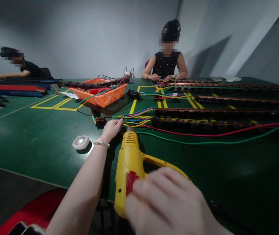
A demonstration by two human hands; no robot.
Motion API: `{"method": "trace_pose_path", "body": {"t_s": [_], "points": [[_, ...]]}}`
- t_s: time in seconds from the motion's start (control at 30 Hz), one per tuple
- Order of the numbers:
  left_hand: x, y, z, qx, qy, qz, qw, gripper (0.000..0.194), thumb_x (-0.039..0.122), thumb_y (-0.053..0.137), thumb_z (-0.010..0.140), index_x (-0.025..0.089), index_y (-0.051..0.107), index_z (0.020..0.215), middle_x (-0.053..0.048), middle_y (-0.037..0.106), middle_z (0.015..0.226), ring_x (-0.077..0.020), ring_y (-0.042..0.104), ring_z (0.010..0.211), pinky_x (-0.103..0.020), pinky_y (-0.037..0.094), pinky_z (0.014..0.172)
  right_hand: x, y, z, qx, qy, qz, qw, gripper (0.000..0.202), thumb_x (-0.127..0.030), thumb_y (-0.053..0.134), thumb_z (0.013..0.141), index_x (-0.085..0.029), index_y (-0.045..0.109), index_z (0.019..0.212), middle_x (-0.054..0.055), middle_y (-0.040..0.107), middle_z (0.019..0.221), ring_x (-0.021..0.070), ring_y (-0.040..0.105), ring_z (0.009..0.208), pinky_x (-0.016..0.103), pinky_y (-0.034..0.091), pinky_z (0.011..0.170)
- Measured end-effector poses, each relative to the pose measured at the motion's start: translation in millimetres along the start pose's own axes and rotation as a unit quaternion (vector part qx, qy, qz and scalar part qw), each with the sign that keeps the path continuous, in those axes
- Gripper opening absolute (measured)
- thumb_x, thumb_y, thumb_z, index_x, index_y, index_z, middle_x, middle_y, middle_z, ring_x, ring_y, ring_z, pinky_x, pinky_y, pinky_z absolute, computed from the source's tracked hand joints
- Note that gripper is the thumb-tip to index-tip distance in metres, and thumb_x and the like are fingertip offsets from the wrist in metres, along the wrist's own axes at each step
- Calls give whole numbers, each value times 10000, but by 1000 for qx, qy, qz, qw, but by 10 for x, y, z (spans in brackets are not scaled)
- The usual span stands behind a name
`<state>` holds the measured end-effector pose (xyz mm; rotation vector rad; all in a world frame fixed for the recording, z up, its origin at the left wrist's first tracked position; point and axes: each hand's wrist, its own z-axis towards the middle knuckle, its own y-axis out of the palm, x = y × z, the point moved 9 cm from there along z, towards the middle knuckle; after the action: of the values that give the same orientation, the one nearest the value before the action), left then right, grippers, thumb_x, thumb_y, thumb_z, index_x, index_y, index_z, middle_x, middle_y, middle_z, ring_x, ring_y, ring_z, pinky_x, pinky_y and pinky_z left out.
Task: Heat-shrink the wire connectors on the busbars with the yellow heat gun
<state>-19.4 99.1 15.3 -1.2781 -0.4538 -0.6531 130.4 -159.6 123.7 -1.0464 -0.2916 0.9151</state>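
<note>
Heat gun (128, 156) held in right grip (166, 199) | left grip (111, 129) at wires (139, 113), closure unclear | orange basket (107, 98) beyond | white round piece (80, 142) nearby

Dim, cool light fills the room from an unseen source, darkest towards the lower corners. Glare whitens the green table (44, 143) beside the tape roll (80, 142). A slanted shadow darkens the wall (85, 36) right of the seated person (166, 67). The near right hand (170, 200) is blurred, the heat gun (129, 158) sharper; wide-angle stretch skews the edges
</note>
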Motion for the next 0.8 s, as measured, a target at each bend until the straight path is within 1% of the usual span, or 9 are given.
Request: {"method": "trace_pose_path", "body": {"t_s": [0.07, 0.1, 0.17, 0.23, 0.33, 0.47, 0.57, 0.73, 0.8], "points": [[-13, 2, 6, 3, -3, -3, 1000, 560, 598, 316, 851, 182, 533, 545, -35, 586, 535, -160, 520, 544, -260, 299, 525, 288, 210, 90, -45, 95, -2, 994, 359, -435, 407, 910, -269, 572, 1182, 48, 649, 1000, 211, 582, 864, 383, 466, 742], [-17, 3, 8, 3, -6, -2, 1000, 572, 604, 308, 852, 181, 533, 539, -39, 587, 538, -161, 518, 544, -260, 295, 523, 439, 305, 88, -70, 153, 1, 986, 482, -534, 400, 895, -212, 543, 1223, 93, 618, 1072, 244, 568, 921, 406, 460, 769], [-11, 2, 8, 4, -10, 6, 1000, 596, 612, 288, 855, 180, 531, 523, -47, 592, 547, -163, 513, 549, -262, 287, 521, 591, 430, 68, -94, 206, 23, 974, 618, -612, 342, 886, -188, 458, 1321, 126, 568, 1129, 263, 549, 962, 419, 448, 793], [12, -6, 3, 4, -10, 14, 1000, 610, 613, 273, 859, 180, 532, 517, -52, 600, 562, -165, 512, 557, -263, 279, 525, 632, 489, 65, -98, 217, 30, 971, 668, -637, 335, 873, -195, 413, 1368, 133, 543, 1134, 271, 532, 958, 434, 432, 807], [46, -17, -4, 4, -10, 22, 1000, 611, 604, 268, 864, 178, 526, 511, -48, 587, 559, -159, 496, 553, -264, 267, 530, 624, 516, 113, -88, 219, 25, 971, 685, -651, 376, 847, -194, 447, 1352, 135, 536, 1113, 283, 498, 955, 460, 400, 836], [36, -17, -2, 4, -15, 34, 999, 589, 579, 286, 861, 171, 521, 506, -33, 540, 534, -142, 447, 535, -264, 236, 521, 574, 580, 244, -81, 225, 48, 970, 666, -650, 363, 854, -196, 468, 1329, 132, 531, 1128, 297, 463, 1040, 465, 359, 902], [24, -23, 1, 9, -10, 31, 999, 568, 564, 299, 855, 168, 520, 512, -21, 502, 520, -135, 420, 536, -261, 229, 517, 569, 683, 303, -105, 245, 61, 962, 727, -695, 296, 850, -204, 417, 1371, 136, 521, 1168, 309, 471, 1057, 478, 359, 896], [20, -48, -5, 17, -3, 18, 1000, 550, 564, 311, 838, 166, 484, 500, -6, 433, 497, -125, 383, 532, -259, 229, 523, 695, 812, 299, -149, 290, 56, 943, 921, -801, 174, 788, -186, 236, 1470, 165, 568, 1161, 344, 510, 1053, 499, 359, 860], [21, -45, -6, 14, 0, 11, 1000, 544, 567, 316, 834, 165, 475, 503, -3, 417, 500, -122, 373, 537, -258, 228, 525, 788, 833, 271, -161, 319, 51, 933, 939, -804, 163, 786, -155, 254, 1459, 180, 598, 1122, 349, 540, 1031, 492, 363, 844]]}}
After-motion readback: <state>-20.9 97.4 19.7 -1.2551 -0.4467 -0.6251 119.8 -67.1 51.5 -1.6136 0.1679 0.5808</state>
